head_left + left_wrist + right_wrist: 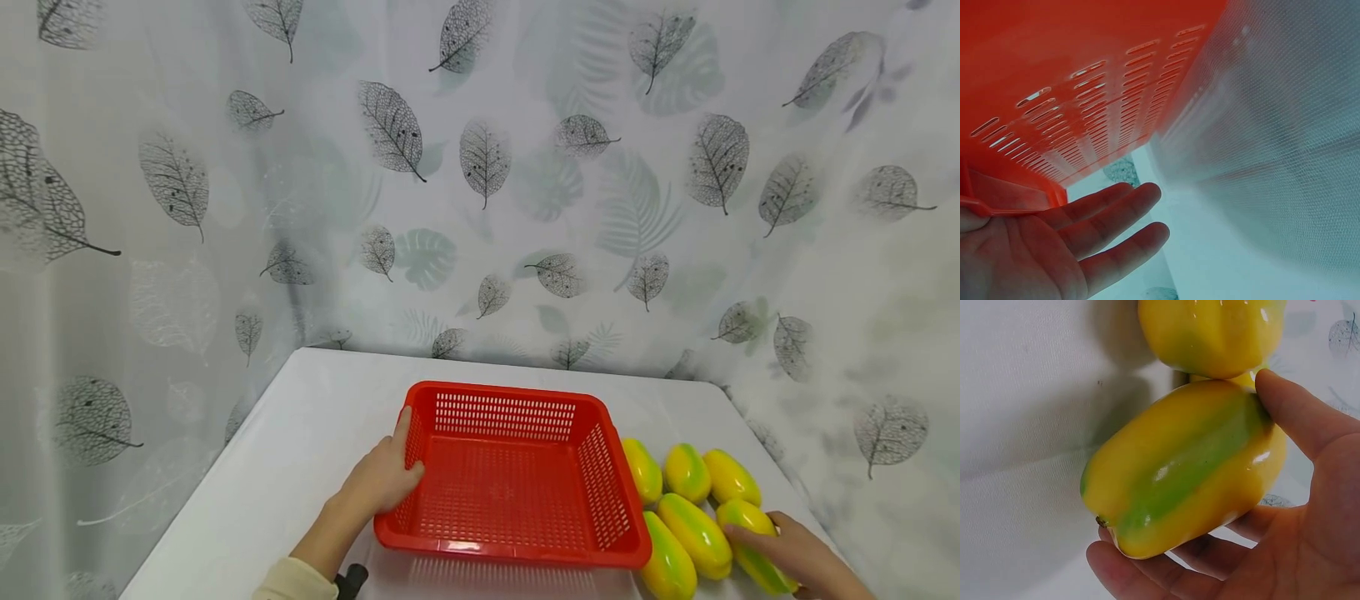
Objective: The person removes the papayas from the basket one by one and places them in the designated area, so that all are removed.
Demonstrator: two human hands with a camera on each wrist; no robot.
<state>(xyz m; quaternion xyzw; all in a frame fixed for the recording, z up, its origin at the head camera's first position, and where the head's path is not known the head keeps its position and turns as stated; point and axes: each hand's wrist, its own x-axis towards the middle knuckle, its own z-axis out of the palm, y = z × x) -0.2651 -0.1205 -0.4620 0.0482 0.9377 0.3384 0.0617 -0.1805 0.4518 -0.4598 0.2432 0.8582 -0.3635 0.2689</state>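
Note:
A red plastic basket (502,483) with slotted walls stands on the white table, and nothing lies inside it. My left hand (382,475) holds its left rim, thumb over the inner side; in the left wrist view, several fingers (1116,219) of that hand extend beneath the rim, outside the wall. To the right of the basket, my right hand (802,554) grips a glossy yellow-green papaya (1179,469), with the thumb on one side and the fingers round the other. Another papaya (1210,334) sits right beside it in the right wrist view.
Several more papayas (693,533) lie clustered against the basket's right side. Bare white table (247,492) extends to the left of the basket. A leaf-patterned curtain (480,183) hangs behind and along both sides of the table.

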